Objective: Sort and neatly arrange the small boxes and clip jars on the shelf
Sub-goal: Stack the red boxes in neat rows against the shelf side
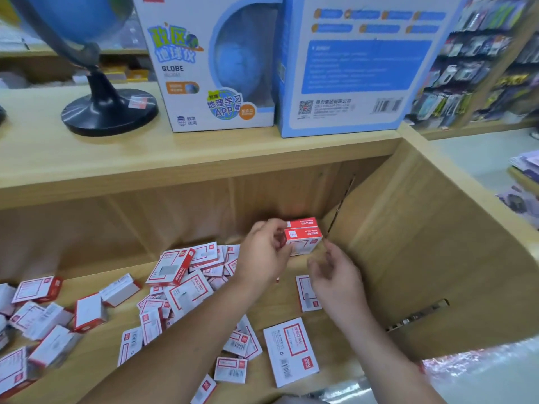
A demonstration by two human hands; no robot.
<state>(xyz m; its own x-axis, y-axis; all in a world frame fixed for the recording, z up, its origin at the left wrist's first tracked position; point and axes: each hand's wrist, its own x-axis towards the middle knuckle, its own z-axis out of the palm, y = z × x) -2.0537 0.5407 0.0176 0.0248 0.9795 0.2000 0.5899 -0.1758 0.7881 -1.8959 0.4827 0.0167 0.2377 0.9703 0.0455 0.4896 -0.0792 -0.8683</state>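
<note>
Left hand (264, 252) pinches a red-and-white small box (304, 242) at the back right corner of the lower shelf (280, 301), touching a second box (302, 223) just behind it. Right hand (335, 275) just beside, fingers loosely curled, apparently holding nothing (blurred). Loose boxes (180, 278) lie scattered across the shelf to the left

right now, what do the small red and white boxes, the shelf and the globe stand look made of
Small red-and-white boxes: thin printed cardboard, slightly glossy; sharp folded edges, barcodes.
Shelf: light wood-grain board, probably laminate; even matte grain.
Globe stand: black, likely plastic, though painted metal is possible; smooth sheen.
</note>
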